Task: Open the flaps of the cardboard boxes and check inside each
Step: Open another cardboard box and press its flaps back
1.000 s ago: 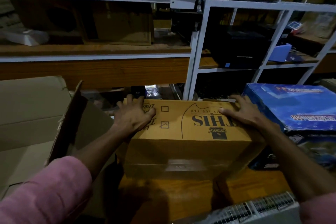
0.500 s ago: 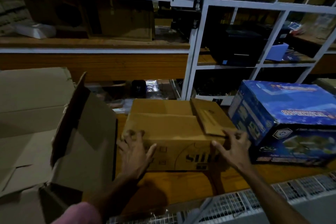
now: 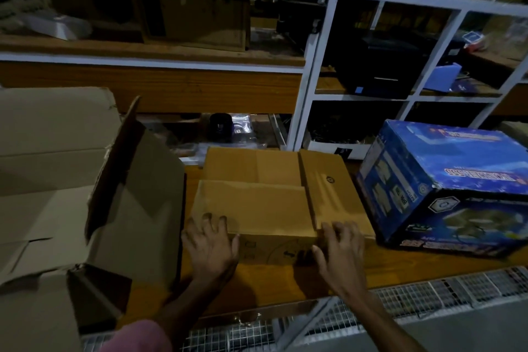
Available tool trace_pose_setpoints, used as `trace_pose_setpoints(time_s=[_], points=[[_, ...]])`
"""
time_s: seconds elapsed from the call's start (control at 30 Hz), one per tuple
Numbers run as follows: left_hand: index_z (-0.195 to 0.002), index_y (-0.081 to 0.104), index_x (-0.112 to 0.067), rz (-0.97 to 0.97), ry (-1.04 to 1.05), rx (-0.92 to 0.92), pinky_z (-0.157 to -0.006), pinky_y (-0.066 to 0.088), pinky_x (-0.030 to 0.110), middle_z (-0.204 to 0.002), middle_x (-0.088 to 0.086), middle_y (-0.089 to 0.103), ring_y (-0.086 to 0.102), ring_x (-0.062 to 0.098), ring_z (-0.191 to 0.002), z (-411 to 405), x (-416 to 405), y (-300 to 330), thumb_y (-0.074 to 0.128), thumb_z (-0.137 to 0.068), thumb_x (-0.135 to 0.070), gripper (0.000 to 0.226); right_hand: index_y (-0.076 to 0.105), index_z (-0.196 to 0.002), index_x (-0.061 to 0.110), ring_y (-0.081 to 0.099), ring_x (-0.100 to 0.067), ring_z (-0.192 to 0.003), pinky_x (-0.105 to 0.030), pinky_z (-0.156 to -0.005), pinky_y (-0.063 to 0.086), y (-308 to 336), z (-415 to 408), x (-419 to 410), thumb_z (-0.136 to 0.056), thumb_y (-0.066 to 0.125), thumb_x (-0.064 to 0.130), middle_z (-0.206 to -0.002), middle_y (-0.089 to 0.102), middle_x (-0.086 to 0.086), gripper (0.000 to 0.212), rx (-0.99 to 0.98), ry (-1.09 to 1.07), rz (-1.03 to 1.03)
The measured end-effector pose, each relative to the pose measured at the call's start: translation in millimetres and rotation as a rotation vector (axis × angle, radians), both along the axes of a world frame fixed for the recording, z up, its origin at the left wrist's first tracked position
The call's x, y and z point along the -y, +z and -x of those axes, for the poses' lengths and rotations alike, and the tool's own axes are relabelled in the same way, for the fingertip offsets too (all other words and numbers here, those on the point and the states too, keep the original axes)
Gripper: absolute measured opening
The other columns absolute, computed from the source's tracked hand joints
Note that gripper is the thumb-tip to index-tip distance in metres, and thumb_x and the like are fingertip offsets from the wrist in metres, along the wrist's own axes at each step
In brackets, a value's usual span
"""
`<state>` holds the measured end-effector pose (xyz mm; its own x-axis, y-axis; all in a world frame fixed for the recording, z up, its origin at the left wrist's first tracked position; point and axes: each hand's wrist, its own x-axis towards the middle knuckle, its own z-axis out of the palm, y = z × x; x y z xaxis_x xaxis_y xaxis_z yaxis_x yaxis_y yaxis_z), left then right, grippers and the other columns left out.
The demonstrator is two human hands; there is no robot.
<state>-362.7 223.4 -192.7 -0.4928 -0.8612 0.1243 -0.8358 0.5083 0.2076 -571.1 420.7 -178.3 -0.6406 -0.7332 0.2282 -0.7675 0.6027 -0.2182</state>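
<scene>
Both hands, left hand (image 3: 210, 246) and right hand (image 3: 340, 251), rest spread-fingered at six o'clock on the closed tan cardboard box (image 3: 274, 203); its stiff, light flaps should lift from their free edges.

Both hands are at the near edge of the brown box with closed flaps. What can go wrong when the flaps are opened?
1. The brown box sits close to the blue box, so the right flap may hit it when swung out.
2. The open box on the left has a raised flap that may block the left hand.
3. The scene is dim, so contents may be hard to check.
</scene>
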Motion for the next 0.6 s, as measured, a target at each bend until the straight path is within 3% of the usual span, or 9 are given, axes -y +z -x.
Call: trace_pose_setpoints(time_s=[0.07,0.13,0.2,0.33,0.47,0.53,0.6], points=[[-0.123,0.061,-0.018,0.011,-0.12,0.051,-0.101,0.032,0.068,-0.135,0.019,0.054,0.043,0.049,-0.13,11,4,4,0.058,-0.085,-0.058,0.055,0.053,-0.131,0.024,0.032,-0.034,-0.141,-0.055,-0.111,0.037,1,-28,17,-0.093,0.058,0.043,-0.14,0.043,-0.01,0.042,-0.012,0.2,0.105],[-0.13,0.059,-0.02,0.001,-0.229,0.057,-0.107,0.032,0.064,-0.144,0.015,0.051,0.041,0.042,-0.138,24,8,9,0.034,-0.093,-0.061,0.06,0.054,-0.131,0.021,0.034,-0.029,-0.142,-0.044,-0.114,0.035,2,-50,36,-0.098,0.054,0.041,-0.14,0.044,-0.008,0.038,0.044,0.359,0.175],[-0.136,0.056,-0.019,-0.028,-0.322,0.045,-0.115,0.028,0.055,-0.151,0.012,0.046,0.033,0.036,-0.145,40,12,17,0.019,-0.096,-0.057,0.067,0.053,-0.134,0.018,0.039,-0.024,-0.137,-0.044,-0.112,0.04,3,-53,51,-0.102,0.047,0.044,-0.139,0.046,-0.004,0.042,0.123,0.396,0.168],[-0.135,0.056,-0.016,-0.062,-0.438,-0.03,-0.119,0.027,0.045,-0.153,0.008,0.043,0.03,0.028,-0.147,67,24,29,0.037,-0.105,-0.039,0.042,0.04,-0.145,0.02,0.04,-0.025,-0.135,-0.05,-0.105,0.043,8,-21,65,-0.1,0.033,0.054,-0.151,0.035,-0.006,0.057,0.162,0.205,0.013],[-0.13,0.058,-0.018,-0.021,-0.462,-0.018,-0.111,0.032,0.045,-0.144,0.006,0.051,0.04,0.027,-0.138,78,31,26,0.033,-0.102,-0.04,0.044,0.016,-0.157,0.022,0.038,-0.031,-0.141,-0.051,-0.108,0.038,34,32,57,-0.101,0.039,0.05,-0.165,0.011,-0.01,0.067,0.14,-0.083,-0.042],[-0.131,0.056,-0.02,0.011,-0.469,-0.023,-0.108,0.034,0.046,-0.139,0.004,0.051,0.042,0.027,-0.134,77,33,20,0.025,-0.098,-0.044,0.05,0.023,-0.155,0.015,0.018,-0.036,-0.15,-0.052,-0.118,0.022,43,66,46,-0.1,0.043,0.049,-0.165,0.009,-0.016,0.068,-0.024,-0.17,-0.038],[-0.129,0.056,-0.021,0.057,-0.476,-0.03,-0.105,0.036,0.046,-0.135,0.004,0.052,0.045,0.026,-0.129,76,34,14,0.026,-0.097,-0.043,0.049,0.032,-0.151,0.01,0.007,-0.038,-0.151,-0.054,-0.121,0.008,46,97,30,-0.099,0.04,0.053,-0.163,0.013,-0.021,0.068,-0.065,-0.264,-0.095]])
